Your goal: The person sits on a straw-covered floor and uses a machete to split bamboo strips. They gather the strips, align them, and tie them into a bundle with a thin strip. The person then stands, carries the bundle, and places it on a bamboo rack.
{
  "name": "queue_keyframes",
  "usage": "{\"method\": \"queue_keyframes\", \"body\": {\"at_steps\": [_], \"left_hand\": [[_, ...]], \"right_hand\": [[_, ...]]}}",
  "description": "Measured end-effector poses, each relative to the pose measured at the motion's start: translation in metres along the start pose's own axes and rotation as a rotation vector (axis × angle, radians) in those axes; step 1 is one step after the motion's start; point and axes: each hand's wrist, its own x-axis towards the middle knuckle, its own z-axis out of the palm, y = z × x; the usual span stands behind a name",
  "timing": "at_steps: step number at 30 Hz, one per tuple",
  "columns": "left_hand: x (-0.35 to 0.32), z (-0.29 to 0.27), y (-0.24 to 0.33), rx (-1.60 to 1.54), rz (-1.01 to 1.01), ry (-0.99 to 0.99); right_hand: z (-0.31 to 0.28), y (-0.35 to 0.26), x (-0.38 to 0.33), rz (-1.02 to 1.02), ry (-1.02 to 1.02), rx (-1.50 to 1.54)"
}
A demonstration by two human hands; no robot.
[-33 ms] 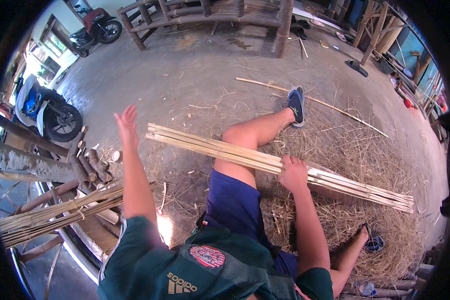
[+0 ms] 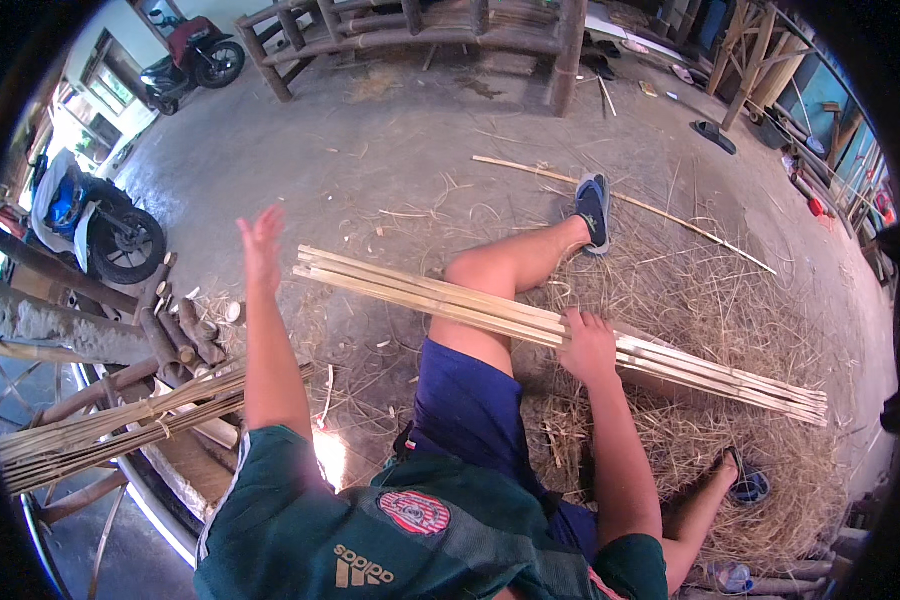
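A bundle of long, pale bamboo strips [image 2: 400,295] lies slantwise across my raised thigh, its left end higher in view. My right hand [image 2: 588,345] is wrapped over the bundle's middle, and part of the strips is hidden beneath the fingers. Off the bundle's left end, my left hand [image 2: 261,250] is held up with fingers apart, slightly blurred and holding nothing. At the lower left rests a tied bundle of thin bamboo strips [image 2: 90,430], passing under my left forearm.
Bamboo shavings [image 2: 690,290] cover the floor around my legs. A long thin stick [image 2: 700,228] lies beyond my foot. Cut bamboo pieces [image 2: 175,335] are heaped at the left. Farther off stand two motorbikes [image 2: 120,240] and a bamboo bench [image 2: 420,42].
My left hand has turned a little and shifted slightly to the right. The right hand and the bamboo bundle hold nearly the same place.
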Motion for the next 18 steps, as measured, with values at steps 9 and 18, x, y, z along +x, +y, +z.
{"method": "queue_keyframes", "body": {"at_steps": [9,18], "left_hand": [[-0.01,0.093,0.048,0.889,0.381,-0.256],[-0.203,0.331,-0.028,0.922,0.887,-1.209]], "right_hand": [[0.011,0.012,-0.001,0.02,0.007,-0.03],[0.033,0.01,-0.005,0.037,0.231,-0.045]]}}
